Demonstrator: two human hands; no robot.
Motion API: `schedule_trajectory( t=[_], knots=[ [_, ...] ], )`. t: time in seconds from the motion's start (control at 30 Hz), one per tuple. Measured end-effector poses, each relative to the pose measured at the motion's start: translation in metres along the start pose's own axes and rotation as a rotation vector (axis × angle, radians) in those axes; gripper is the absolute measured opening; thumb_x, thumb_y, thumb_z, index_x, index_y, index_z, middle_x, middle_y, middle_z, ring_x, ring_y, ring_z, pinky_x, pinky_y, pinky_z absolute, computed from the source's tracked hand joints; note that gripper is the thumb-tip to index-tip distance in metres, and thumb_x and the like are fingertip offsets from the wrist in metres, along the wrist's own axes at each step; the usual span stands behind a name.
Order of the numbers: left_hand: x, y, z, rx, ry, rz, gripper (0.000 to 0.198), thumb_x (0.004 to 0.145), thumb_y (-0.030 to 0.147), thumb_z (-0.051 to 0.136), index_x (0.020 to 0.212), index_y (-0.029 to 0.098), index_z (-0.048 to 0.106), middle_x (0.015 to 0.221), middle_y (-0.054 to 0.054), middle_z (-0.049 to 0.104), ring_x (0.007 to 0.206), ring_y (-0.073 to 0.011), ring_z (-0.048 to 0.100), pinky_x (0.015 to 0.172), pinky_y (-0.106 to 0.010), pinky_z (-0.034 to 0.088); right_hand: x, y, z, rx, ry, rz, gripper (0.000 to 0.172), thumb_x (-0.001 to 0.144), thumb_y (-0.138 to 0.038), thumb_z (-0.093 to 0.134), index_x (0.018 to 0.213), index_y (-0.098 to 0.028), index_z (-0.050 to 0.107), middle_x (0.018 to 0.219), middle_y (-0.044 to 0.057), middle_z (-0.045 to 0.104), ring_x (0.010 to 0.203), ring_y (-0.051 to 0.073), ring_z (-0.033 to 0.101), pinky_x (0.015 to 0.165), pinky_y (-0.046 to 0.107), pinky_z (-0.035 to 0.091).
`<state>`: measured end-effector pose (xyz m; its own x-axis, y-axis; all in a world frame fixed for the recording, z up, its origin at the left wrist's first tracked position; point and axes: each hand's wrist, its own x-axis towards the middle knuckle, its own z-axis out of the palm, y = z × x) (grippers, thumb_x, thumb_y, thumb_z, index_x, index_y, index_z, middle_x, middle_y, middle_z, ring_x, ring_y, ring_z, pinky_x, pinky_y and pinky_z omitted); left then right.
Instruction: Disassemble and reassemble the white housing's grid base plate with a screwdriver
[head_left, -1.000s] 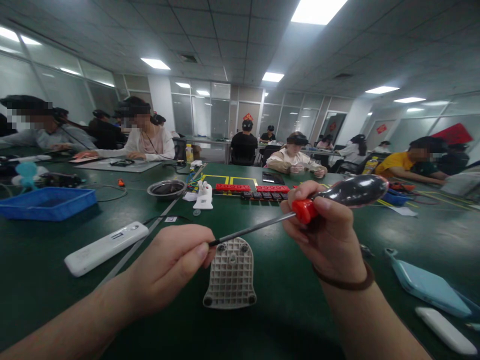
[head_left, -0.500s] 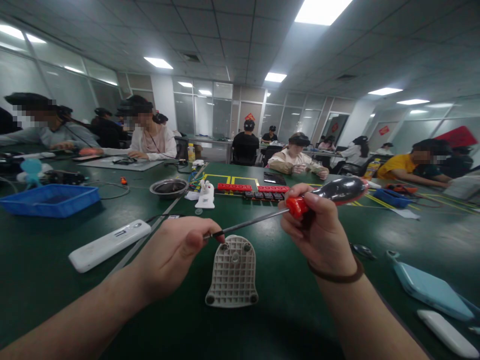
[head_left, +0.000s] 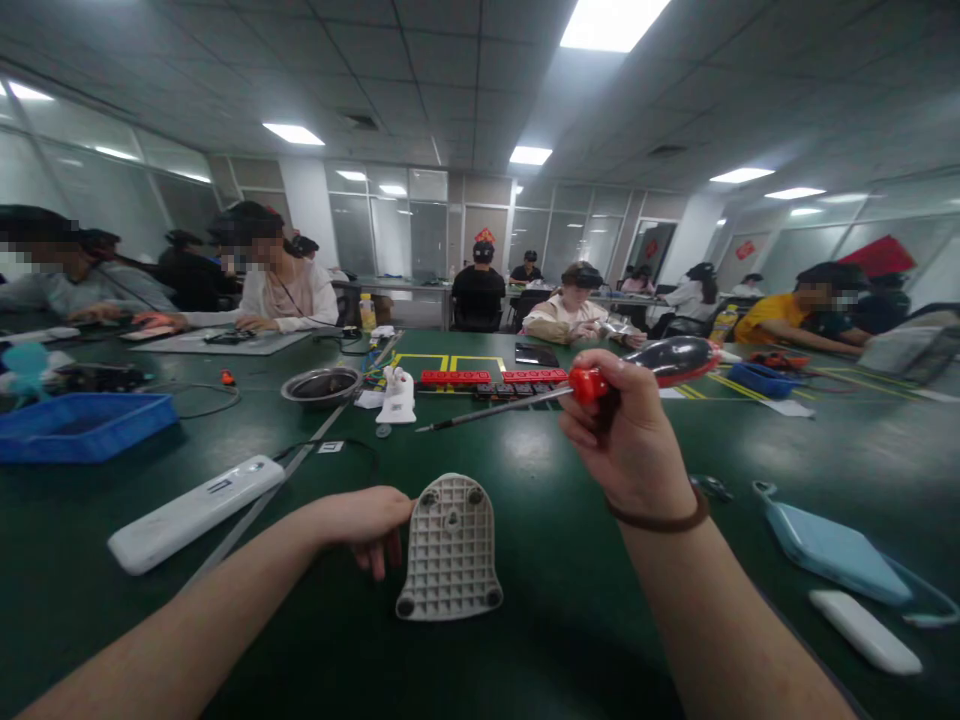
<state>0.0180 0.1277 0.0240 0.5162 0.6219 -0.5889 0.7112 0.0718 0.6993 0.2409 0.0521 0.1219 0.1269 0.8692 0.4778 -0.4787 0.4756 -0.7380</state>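
My right hand (head_left: pixel 622 430) is closed around the red and black handle of a screwdriver (head_left: pixel 495 408). Its long shaft points left, and the dark tip is free in the air above the table. A pale plastic base plate (head_left: pixel 451 555) shows its ribbed grid underside, with round dark spots near its corners. My left hand (head_left: pixel 367 520) is at the plate's upper left edge, thumb side against it and the other fingers hanging below. The fingertips at the edge are partly hidden.
A white bar-shaped device (head_left: pixel 199 515) and a blue tray (head_left: pixel 90 440) lie left. Ahead are a metal bowl (head_left: pixel 321 386), a white plastic part (head_left: pixel 396 400) and red strips (head_left: pixel 455 377). A light-blue case (head_left: pixel 836 550) lies right. Other people sit around.
My left hand has left the screwdriver tip and moved down to the plate's edge. The screwdriver stays in my right hand, its tip now free. The view has shifted slightly.
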Motion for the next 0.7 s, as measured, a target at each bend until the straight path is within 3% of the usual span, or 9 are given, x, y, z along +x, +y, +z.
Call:
schedule_trajectory(
  t=[0.07, 0.2, 0.43, 0.6, 0.7],
  knots=[
    [0.004, -0.001, 0.008, 0.064, -0.085, -0.015, 0.043, 0.079, 0.045, 0.037, 0.098, 0.013, 0.058, 0.087, -0.016, 0.065, 0.063, -0.0201, 0.062, 0.046, -0.024, 0.043, 0.002, 0.000, -0.002, 0.015, 0.022, 0.006, 0.015, 0.060, -0.029, 0.063, 0.064, -0.017, 0.055, 0.046, -0.007, 0.034, 0.038, 0.004, 0.025, 0.029, 0.011, 0.019],
    [0.012, -0.004, 0.014, -0.043, -0.124, 0.046, 0.045, 0.077, 0.048, 0.041, 0.106, 0.018, 0.056, 0.096, -0.014, 0.063, 0.079, -0.0258, 0.061, 0.060, -0.033, 0.046, 0.004, 0.000, -0.005, 0.032, 0.045, 0.026, 0.016, 0.060, -0.030, 0.064, 0.065, -0.017, 0.055, 0.045, -0.007, 0.034, 0.038, 0.004, 0.025, 0.030, 0.012, 0.020],
    [0.027, -0.005, 0.040, -0.748, -0.299, 0.144, 0.038, 0.076, 0.030, 0.053, 0.109, 0.011, 0.053, 0.112, -0.014, 0.056, 0.105, -0.0264, 0.050, 0.089, -0.042, 0.037, 0.007, 0.002, -0.010, -0.006, 0.057, 0.012, 0.018, 0.060, -0.030, 0.064, 0.066, -0.016, 0.054, 0.046, -0.007, 0.033, 0.039, 0.004, 0.025, 0.030, 0.012, 0.019],
    [0.021, 0.006, 0.053, -1.136, -0.359, 0.161, 0.036, 0.080, 0.031, 0.046, 0.110, 0.010, 0.051, 0.109, -0.014, 0.057, 0.103, -0.0260, 0.052, 0.089, -0.042, 0.037, 0.008, -0.006, -0.010, -0.083, 0.085, -0.097, 0.017, 0.062, -0.032, 0.062, 0.066, -0.018, 0.053, 0.046, -0.007, 0.032, 0.037, 0.005, 0.025, 0.030, 0.013, 0.019],
    [0.008, 0.014, 0.050, -1.303, -0.288, 0.160, 0.038, 0.083, 0.032, 0.041, 0.114, 0.012, 0.047, 0.106, -0.014, 0.058, 0.096, -0.0263, 0.056, 0.082, -0.040, 0.042, 0.002, -0.015, -0.003, -0.141, 0.154, -0.236, 0.015, 0.061, -0.031, 0.060, 0.063, -0.018, 0.054, 0.045, -0.007, 0.032, 0.036, 0.005, 0.025, 0.029, 0.014, 0.019]
  ],
)
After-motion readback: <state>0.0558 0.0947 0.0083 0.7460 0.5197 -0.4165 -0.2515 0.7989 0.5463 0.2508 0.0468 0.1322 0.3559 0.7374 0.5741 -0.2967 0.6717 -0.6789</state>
